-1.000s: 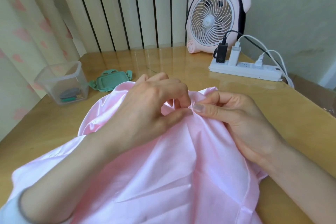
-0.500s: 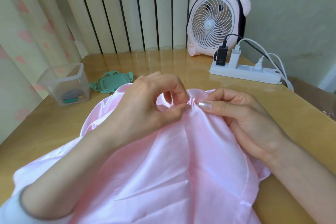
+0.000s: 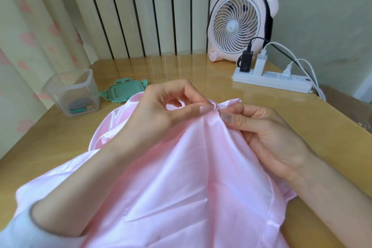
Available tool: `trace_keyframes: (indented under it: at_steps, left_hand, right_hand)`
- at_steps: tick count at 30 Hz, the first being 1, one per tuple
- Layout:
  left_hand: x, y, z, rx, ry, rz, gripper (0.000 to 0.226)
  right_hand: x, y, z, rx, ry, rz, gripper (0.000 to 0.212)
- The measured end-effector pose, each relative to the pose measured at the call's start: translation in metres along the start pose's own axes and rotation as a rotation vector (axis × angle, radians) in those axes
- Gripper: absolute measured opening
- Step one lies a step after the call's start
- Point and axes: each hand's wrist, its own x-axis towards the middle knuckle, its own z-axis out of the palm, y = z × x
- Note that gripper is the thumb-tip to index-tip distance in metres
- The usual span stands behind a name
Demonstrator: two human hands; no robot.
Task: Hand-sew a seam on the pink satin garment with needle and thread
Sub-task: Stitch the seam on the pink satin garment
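The pink cloth [image 3: 181, 171] lies in front of the fan [image 3: 234, 26]; the left hand [image 3: 159, 115] and the right hand [image 3: 269, 137] each pinch one small bunch of it, just between them; its crease runs from the fan toward the person; no needle shows.

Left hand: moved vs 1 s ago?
Yes, slightly: the left hand, pinching the pink satin garment, has shifted up in view, away from the person, toward the level of the green lid.
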Motion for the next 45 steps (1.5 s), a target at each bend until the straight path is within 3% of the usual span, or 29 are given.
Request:
trace_keyframes:
  at_steps: [3, 9, 17, 21, 25, 35, 42, 45]
  left_hand:
    - [0.0, -0.007, 0.005, -0.307, 0.058, -0.116, 0.011]
    - [0.0, -0.015, 0.01, -0.435, 0.114, -0.019, 0.007]
    - [-0.001, -0.017, 0.009, -0.367, 0.18, 0.082, 0.017]
    - [0.0, -0.015, 0.008, -0.441, 0.225, 0.065, 0.019]
    - [0.001, -0.012, 0.007, -0.519, 0.239, 0.042, 0.02]
    - [0.003, -0.014, 0.0, -0.45, 0.258, -0.008, 0.032]
    - [0.003, -0.011, -0.001, -0.382, 0.206, 0.048, 0.018]
    - [0.003, -0.01, 0.001, -0.357, 0.191, 0.076, 0.017]
  right_hand:
    - [0.0, -0.003, -0.001, 0.044, -0.024, 0.008, 0.013]
    - [0.002, -0.008, -0.008, -0.015, -0.003, -0.008, 0.02]
    - [0.001, -0.008, -0.01, -0.108, -0.037, -0.07, 0.032]
    - [0.0, -0.01, -0.009, -0.087, -0.078, -0.089, 0.018]
    - [0.002, -0.012, -0.013, -0.136, -0.11, -0.072, 0.025]
    - [0.003, -0.014, -0.017, -0.187, -0.16, -0.029, 0.033]
    - [0.004, -0.011, -0.018, -0.262, -0.117, -0.031, 0.018]
    - [0.004, -0.01, -0.016, -0.188, -0.091, -0.038, 0.013]
